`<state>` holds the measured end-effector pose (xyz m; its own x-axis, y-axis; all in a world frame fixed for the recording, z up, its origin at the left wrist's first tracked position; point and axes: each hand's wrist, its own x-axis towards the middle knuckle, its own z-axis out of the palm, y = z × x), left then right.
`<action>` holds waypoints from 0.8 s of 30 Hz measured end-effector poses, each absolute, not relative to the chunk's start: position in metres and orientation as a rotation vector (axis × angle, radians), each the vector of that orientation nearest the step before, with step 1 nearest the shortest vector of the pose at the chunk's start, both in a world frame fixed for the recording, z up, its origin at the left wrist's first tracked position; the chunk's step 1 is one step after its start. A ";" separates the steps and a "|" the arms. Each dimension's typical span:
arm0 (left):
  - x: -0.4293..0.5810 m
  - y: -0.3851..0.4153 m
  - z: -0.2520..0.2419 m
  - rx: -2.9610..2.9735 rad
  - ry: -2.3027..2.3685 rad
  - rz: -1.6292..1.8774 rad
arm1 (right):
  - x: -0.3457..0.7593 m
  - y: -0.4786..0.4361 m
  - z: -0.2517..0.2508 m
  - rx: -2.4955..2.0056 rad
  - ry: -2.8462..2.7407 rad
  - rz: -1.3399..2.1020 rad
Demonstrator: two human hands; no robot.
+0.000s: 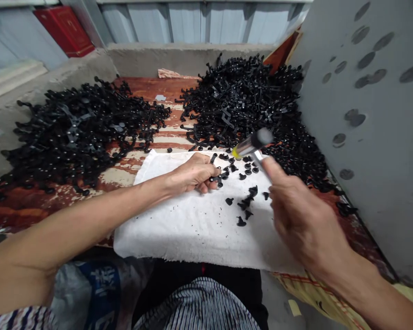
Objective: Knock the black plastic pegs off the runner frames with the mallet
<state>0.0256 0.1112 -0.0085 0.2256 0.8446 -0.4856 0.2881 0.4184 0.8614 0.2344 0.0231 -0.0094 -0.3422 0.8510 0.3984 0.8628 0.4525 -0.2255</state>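
Left hand [198,174] pinches a black part [220,177]; right hand [301,213] clenches a hammer [251,143].

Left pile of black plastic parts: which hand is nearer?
Left. The left hand is right of the pile, over the white cloth; the right hand, gripping a hammer, is farther right.

Cloth [179,229] white, small parts [241,222] black — hammer [248,145] yellow at one end — shirt [206,307] striped dark and pale.
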 end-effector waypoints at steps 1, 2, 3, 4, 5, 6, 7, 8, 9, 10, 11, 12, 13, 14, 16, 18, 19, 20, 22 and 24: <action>0.026 0.111 -0.009 1.124 1.343 0.537 | 0.234 0.023 -0.010 -1.464 -2.308 -0.019; 0.026 0.111 -0.009 1.113 1.344 0.549 | 0.233 0.024 -0.010 -1.483 -2.371 0.004; 0.026 0.110 -0.008 1.093 1.343 0.559 | 0.232 0.025 -0.009 -1.487 -2.402 0.037; 0.026 0.110 -0.007 1.064 1.337 0.566 | 0.231 0.026 -0.009 -1.474 -2.374 0.062; 0.026 0.108 -0.004 1.026 1.329 0.573 | 0.231 0.027 -0.008 -1.450 -2.305 0.087; 0.026 0.107 -0.002 0.985 1.320 0.582 | 0.231 0.027 -0.007 -1.426 -2.218 0.119; 0.024 0.105 0.002 0.945 1.314 0.591 | 0.231 0.025 -0.007 -1.406 -2.133 0.154; 0.022 0.102 0.005 0.913 1.312 0.601 | 0.232 0.023 -0.006 -1.396 -2.073 0.197; 0.019 0.100 0.008 0.890 1.307 0.613 | 0.234 0.018 -0.006 -1.390 -2.049 0.239; 0.015 0.097 0.011 0.870 1.300 0.627 | 0.236 0.013 -0.007 -1.384 -2.055 0.270; 0.011 0.094 0.014 0.850 1.296 0.645 | 0.239 0.006 -0.008 -1.371 -2.084 0.280; 0.005 0.092 0.015 0.825 1.295 0.663 | 0.242 -0.001 -0.010 -1.346 -2.126 0.264; 0.000 0.091 0.016 0.795 1.298 0.681 | 0.245 -0.009 -0.013 -1.319 -2.174 0.235; -0.006 0.089 0.016 0.762 1.303 0.700 | 0.248 -0.015 -0.016 -1.300 -2.220 0.196; -0.015 0.087 0.014 0.702 1.309 0.716 | 0.252 -0.025 -0.021 -1.288 -2.307 0.132; -0.021 0.084 0.010 0.665 1.288 0.712 | 0.252 -0.031 -0.025 -1.296 -2.374 0.099; -0.021 0.083 0.008 0.655 1.271 0.709 | 0.251 -0.032 -0.026 -1.297 -2.394 0.096; -0.021 0.081 0.007 0.651 1.259 0.709 | 0.248 -0.032 -0.026 -1.291 -2.406 0.104; -0.016 0.078 0.006 0.657 1.257 0.718 | 0.242 -0.033 -0.026 -1.265 -2.406 0.144; -0.009 0.075 0.007 0.674 1.265 0.732 | 0.236 -0.033 -0.025 -1.225 -2.358 0.212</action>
